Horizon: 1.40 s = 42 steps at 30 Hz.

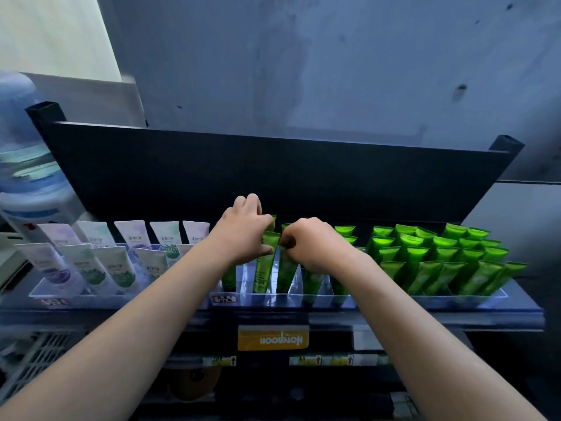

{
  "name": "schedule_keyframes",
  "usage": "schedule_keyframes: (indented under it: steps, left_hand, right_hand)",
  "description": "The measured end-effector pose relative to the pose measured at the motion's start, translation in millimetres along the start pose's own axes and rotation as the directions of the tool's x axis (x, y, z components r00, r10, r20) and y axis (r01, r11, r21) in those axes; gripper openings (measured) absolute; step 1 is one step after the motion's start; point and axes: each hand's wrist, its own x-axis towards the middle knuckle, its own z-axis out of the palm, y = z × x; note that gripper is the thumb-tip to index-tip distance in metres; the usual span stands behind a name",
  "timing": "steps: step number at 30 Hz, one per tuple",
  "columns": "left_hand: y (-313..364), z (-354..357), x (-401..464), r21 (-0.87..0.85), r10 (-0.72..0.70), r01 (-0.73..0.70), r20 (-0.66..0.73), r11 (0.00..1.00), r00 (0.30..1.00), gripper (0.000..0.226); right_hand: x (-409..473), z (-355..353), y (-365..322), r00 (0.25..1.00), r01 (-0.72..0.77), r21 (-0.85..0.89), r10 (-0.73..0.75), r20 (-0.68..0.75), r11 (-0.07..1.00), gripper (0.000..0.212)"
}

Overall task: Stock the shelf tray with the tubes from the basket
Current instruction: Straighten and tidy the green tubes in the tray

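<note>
— Green tubes (437,262) are filling the right half of the clear shelf tray (394,297), and we are working at the centre of the frame. Our left hand (243,235) is pinching the crimped top of one green tube (267,262), thumb in front and fingers curled behind it.

— And our right hand (312,243) is curling its fingers on the top of the neighbouring tube (285,268), just beside the first. Both tubes are standing in the tray's front slots, leaning slightly.

— What are we risking here?

— We are judging that the two tubes could end up in one slot or tip against each other, because our hands are crowding the same narrow spot between the clear dividers (296,284). A knock from a wrist could also be toppling the green row behind, which is standing close.

— What else is around us?

— White tubes (91,262) are standing in the left part of the shelf, a big blue water bottle (27,165) is blurring at the upper left, and a grey basket (33,357) is showing at the lower left edge. We cannot tell what is left inside it. A yellow label (273,338) is hanging below the shelf edge.

— Anything blocking us?

— Our own forearms are hiding several front slots.
</note>
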Motion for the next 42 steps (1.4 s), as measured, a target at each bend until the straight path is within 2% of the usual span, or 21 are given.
schedule_keyframes:
  steps: [5, 12, 19, 26, 37, 39, 42]
  left_hand:
    - [2.9, 3.1, 6.5, 0.015, 0.011, -0.011, 0.045, 1.0, 0.999, 0.054]
    - [0.2, -1.1, 3.4, 0.05, 0.021, -0.021, 0.016, 0.999, 1.0, 0.031]
    - [-7.0, -10.8, -17.5, -0.043, 0.02, -0.021, -0.027, 0.999, 0.999, 0.007]
    - [-6.8, -13.2, -26.4, -0.077, 0.033, -0.04, -0.085, 0.996, 0.996, 0.007]
    - [-8.7, -16.0, -23.7, -0.087, 0.004, -0.009, -0.063, 0.996, 0.998, 0.015]
    - [-10.2, -17.0, -20.1, -0.13, -0.005, -0.002, -0.06, 0.992, 0.998, 0.019]
    - [-14.8, -17.1, -5.5, -0.23, -0.039, 0.006, -0.142, 0.973, 0.989, 0.022]
  right_hand:
    - [-0.7, 1.9, 0.8, 1.0, 0.009, 0.015, -0.009, -0.003, 1.0, 0.028]
    - [-0.1, 2.4, 2.1, 0.999, 0.047, 0.02, -0.047, -0.02, 0.999, 0.031]
    - [3.0, -2.9, 5.1, 0.997, 0.074, 0.013, -0.073, -0.04, 0.997, 0.021]
    - [7.5, -3.7, 2.5, 0.994, 0.099, -0.062, -0.102, -0.049, 0.993, 0.02]
    - [8.4, -4.3, 7.1, 0.993, 0.093, -0.054, -0.096, -0.063, 0.994, 0.019]
    - [8.7, -4.0, 6.6, 0.994, 0.092, -0.068, -0.095, -0.053, 0.993, 0.02]
    - [9.4, -3.2, 7.0, 0.995, 0.086, -0.081, -0.089, -0.034, 0.993, 0.02]
